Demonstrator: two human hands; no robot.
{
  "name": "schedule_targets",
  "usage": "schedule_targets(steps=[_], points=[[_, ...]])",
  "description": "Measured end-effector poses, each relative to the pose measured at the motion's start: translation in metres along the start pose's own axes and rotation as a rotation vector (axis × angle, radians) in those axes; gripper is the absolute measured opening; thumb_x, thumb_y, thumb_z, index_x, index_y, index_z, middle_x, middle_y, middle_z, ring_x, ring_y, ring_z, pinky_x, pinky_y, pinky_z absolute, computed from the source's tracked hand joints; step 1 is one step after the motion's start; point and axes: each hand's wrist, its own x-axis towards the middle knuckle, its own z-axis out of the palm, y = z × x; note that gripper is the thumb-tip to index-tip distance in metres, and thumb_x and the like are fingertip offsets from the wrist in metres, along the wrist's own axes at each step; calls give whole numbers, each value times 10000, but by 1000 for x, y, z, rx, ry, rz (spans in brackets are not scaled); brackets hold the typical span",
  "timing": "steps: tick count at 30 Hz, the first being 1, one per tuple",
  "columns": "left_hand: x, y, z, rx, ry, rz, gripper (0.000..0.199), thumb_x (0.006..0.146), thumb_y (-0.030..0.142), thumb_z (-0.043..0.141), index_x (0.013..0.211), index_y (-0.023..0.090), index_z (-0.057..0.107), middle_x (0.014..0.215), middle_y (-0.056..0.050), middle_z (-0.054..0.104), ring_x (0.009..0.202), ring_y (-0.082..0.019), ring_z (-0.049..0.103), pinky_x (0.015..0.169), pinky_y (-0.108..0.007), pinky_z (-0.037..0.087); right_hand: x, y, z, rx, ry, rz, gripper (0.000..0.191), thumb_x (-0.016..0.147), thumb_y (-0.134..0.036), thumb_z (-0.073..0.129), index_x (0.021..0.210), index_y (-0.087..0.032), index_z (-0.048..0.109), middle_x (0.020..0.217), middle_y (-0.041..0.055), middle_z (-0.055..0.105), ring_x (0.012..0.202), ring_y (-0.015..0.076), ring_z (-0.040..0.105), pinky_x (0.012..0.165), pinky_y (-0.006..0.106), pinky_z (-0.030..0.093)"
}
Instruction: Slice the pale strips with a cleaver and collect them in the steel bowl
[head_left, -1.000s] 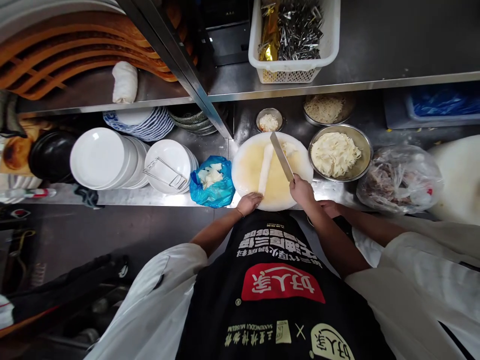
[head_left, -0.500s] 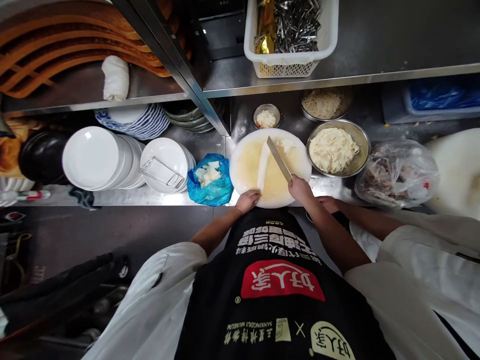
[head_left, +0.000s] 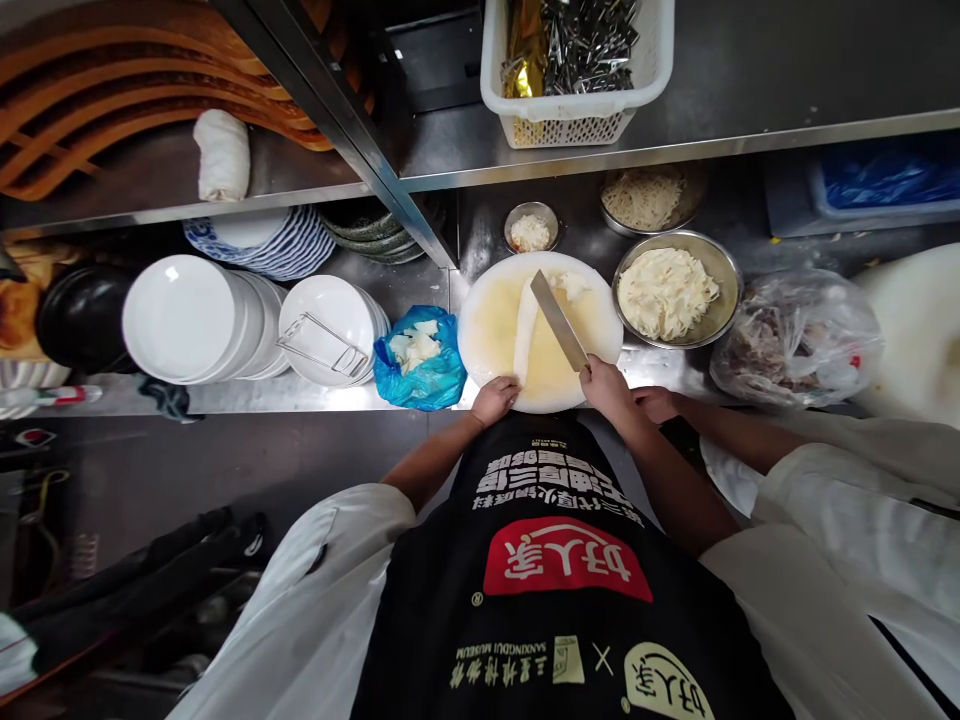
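A round white cutting board lies on the steel counter in front of me. A long, pale strip of food stretches across it, its exact kind unclear. My left hand is closed at the strip's near end, fingertips bunched on it. In my right hand is the handle of a cleaver, its blade slanting to the far left with the tip by the strip's far end. Pale scraps lie beyond the blade. Right of the board, a steel bowl holds pale shreds.
A blue bag with white pieces touches the board's left side; stacked white plates stand farther left. At right lies a clear bag of meat. A co-worker's hand is close to my right wrist. A steel shelf overhangs the back.
The cleaver has rolled slightly, showing more of its broad face, and its tip remains near the strip's far end. My left hand stays in place. The view has shifted slightly.
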Motion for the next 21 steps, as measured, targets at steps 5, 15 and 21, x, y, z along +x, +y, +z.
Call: schedule_targets(steps=[5,15,21], points=[[-1,0,1,0,-3,2,280,983,241,501,1110,172,740,1192,-86,675,1144,-205,605,1067,-372,495,-8,-1,1,-22,-88,11,344,1000,-239,382,1192,-123,643,1026,169,729,933,266,685,772,296,437],[-4,0,5,29,-17,5,258,960,225,524,1073,172,750,1157,-87,679,1115,-212,606,1045,-381,492,-29,1,9,-30,-79,-5,365,1014,-257,362,1222,-140,638,1039,160,732,952,270,688,794,301,442],[-9,1,5,43,33,41,236,959,209,549,1085,173,745,1133,-97,694,1104,-220,621,1012,-404,514,-44,4,19,-65,-166,-4,348,1010,-246,376,1195,-127,646,1017,169,733,962,276,690,816,306,446]])
